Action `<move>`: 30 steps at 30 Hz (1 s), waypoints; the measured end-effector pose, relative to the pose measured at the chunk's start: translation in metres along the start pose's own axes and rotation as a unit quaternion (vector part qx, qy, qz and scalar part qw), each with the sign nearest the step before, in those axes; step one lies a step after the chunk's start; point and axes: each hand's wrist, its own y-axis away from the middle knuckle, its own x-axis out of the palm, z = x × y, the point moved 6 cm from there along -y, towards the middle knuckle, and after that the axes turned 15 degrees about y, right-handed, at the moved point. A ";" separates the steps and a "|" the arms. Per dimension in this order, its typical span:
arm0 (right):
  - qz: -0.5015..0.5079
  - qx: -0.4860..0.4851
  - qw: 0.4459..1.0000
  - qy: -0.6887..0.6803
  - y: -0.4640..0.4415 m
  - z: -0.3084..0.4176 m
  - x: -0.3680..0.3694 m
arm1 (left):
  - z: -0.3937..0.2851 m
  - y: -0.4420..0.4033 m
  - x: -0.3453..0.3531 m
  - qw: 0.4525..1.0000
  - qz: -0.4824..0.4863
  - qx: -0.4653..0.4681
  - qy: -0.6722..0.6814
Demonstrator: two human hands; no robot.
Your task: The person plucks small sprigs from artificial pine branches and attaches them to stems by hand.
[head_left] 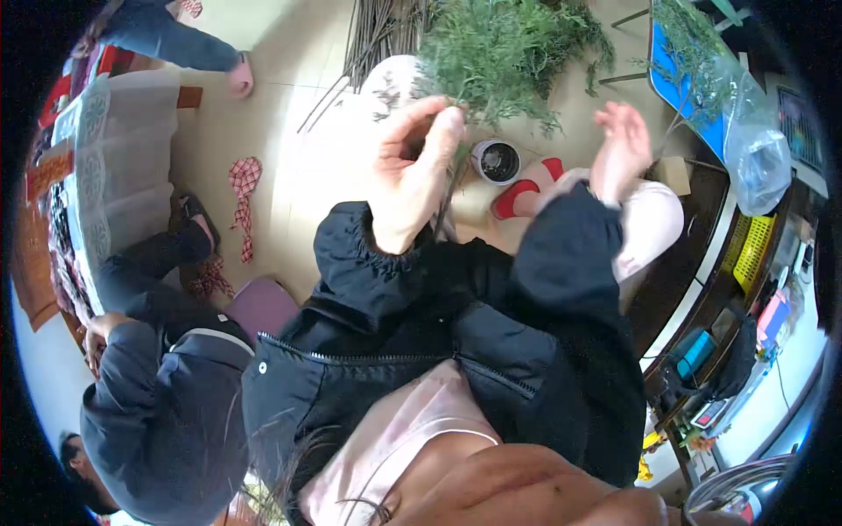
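Observation:
My left hand is raised in the middle, thumb and forefinger closed on a leafy green branch whose stem runs down beside the wrist. Feathery foliage spreads just beyond the fingertips, partly blurred. To the right, my right hand is lifted with its fingers loosely apart and nothing visible in it. Between and below the hands, a white round container with a dark inside stands on the floor near a red slipper.
A bundle of thin dark stems lies at the top. More greenery rests on a blue surface beside a clear plastic bag. Another person sits close on my left by a cloth-covered table. A checked cloth lies on the floor.

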 end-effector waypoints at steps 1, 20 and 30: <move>0.029 -0.012 0.999 -0.032 0.014 0.041 0.002 | -0.007 0.005 0.001 0.999 0.021 0.020 -0.029; 0.344 0.150 0.889 -0.264 0.137 0.108 0.085 | -0.027 0.035 0.010 0.972 0.110 0.147 -0.147; 0.336 0.155 0.883 -0.288 0.137 0.106 0.087 | -0.026 0.031 0.018 0.960 0.143 0.167 -0.172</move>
